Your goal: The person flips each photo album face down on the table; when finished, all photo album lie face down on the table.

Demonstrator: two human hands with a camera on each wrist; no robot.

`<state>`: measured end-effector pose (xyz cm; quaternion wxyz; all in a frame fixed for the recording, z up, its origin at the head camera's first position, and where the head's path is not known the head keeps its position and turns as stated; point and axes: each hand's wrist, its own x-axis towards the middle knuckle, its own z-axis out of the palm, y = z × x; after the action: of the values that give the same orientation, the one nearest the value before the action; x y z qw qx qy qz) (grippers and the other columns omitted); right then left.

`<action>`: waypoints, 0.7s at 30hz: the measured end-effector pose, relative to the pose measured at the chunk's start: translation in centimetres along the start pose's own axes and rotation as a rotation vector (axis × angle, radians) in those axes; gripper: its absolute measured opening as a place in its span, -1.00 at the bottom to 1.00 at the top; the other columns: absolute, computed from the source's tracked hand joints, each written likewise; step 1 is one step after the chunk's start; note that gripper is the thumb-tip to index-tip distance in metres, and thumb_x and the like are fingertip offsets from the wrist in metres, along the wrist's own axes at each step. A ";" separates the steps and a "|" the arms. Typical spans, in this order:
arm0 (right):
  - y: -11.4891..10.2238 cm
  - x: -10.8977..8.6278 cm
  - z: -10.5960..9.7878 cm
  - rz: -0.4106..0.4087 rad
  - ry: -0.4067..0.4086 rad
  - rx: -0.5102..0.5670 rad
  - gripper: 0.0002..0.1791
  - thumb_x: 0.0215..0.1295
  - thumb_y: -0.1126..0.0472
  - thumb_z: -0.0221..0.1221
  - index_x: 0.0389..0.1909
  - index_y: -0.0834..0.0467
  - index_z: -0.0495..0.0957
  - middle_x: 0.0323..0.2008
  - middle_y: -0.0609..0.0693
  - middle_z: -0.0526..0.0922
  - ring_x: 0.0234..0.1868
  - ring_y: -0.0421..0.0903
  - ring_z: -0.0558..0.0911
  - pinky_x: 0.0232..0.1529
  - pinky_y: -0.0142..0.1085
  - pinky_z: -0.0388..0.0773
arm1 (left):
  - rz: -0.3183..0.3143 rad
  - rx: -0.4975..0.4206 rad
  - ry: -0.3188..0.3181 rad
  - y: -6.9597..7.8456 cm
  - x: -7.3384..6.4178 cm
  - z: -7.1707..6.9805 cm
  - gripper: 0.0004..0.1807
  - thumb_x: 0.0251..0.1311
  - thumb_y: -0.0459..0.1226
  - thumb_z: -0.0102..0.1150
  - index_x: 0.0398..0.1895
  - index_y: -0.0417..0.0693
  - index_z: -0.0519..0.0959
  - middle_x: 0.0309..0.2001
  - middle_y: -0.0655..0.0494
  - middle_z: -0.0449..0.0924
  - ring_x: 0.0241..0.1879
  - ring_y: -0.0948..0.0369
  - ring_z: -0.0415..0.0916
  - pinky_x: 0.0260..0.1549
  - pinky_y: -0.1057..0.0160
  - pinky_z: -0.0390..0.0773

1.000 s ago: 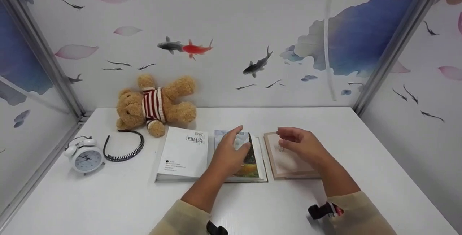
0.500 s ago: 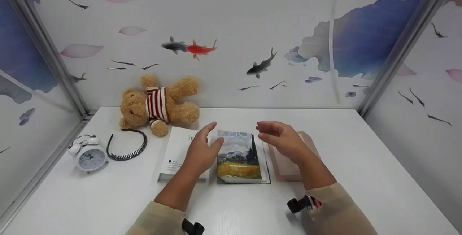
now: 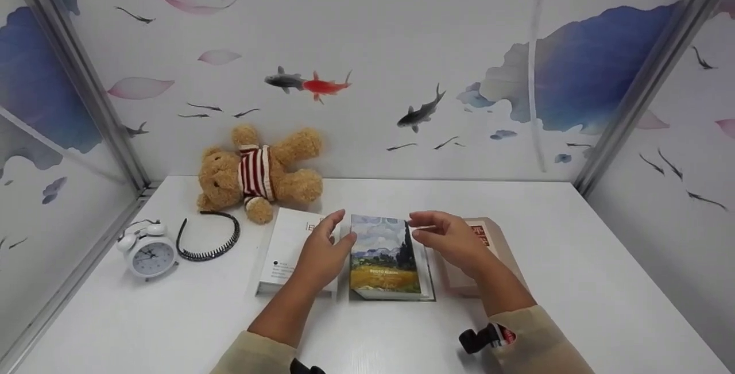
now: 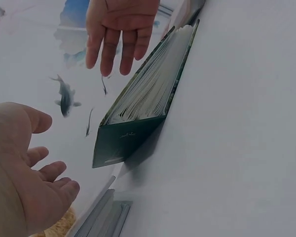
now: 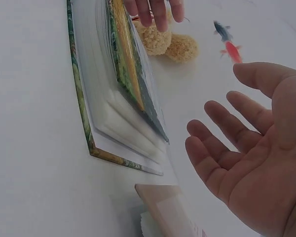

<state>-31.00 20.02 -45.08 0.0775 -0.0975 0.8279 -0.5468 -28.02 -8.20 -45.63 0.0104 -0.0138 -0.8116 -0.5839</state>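
Observation:
A thick photo album (image 3: 383,256) with a painted landscape cover lies on the white table. In the left wrist view the green spine of the album (image 4: 128,140) and its page edges show. My left hand (image 3: 322,252) is held over the right part of a white book (image 3: 285,247), fingers relaxed, beside the album's left edge. Level with it, my right hand (image 3: 451,241) hovers at the album's right edge, partly covering a pinkish-beige book (image 3: 494,247). Both palms face each other across the album and hold nothing; the right wrist view shows its cover (image 5: 128,59) standing slightly up from the pages.
A teddy bear (image 3: 258,173) in a striped shirt lies against the back wall. To the left are a black toothed headband (image 3: 211,253) and a white twin-bell alarm clock (image 3: 150,254). Painted wall panels (image 3: 367,132) enclose the table at the back and sides.
Both hands have moved left: the left off the album to over the white book, the right from the beige book to the album's right edge. The album cover is now in full view.

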 end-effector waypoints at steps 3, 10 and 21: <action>0.4 -0.1 0.3 0.006 -0.016 0.000 -0.45 0.46 0.01 0.37 0.42 0.00 0.58 0.36 0.01 0.66 0.36 0.02 0.65 0.48 0.08 0.54 | -0.016 -0.022 -0.014 -0.3 -0.1 0.1 -0.31 0.54 -0.11 0.20 0.65 0.03 0.29 0.68 0.00 0.24 0.72 -0.05 0.08 0.66 -0.10 0.23; 0.5 0.0 0.9 0.008 -0.052 -0.023 -0.44 0.44 0.00 0.39 0.41 0.01 0.59 0.40 0.02 0.64 0.44 0.07 0.61 0.48 0.07 0.54 | -0.079 -0.054 -0.061 -0.5 -0.1 0.2 -0.31 0.54 -0.10 0.19 0.67 0.10 0.27 0.72 0.02 0.14 0.71 -0.10 0.10 0.63 -0.17 0.26; 0.6 0.1 1.8 0.054 -0.056 -0.066 -0.46 0.45 -0.01 0.37 0.41 -0.06 0.59 0.44 -0.02 0.61 0.54 0.12 0.50 0.52 0.14 0.48 | -0.078 -0.071 -0.148 -0.9 -0.2 0.4 -0.28 0.55 -0.15 0.18 0.68 -0.03 0.22 0.68 -0.16 0.21 0.66 -0.13 0.21 0.62 -0.12 0.30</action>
<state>-30.73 18.63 -46.32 0.1121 -0.0927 0.8453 -0.5140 -27.83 -8.11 -46.60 -0.0728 -0.0255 -0.7888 -0.6097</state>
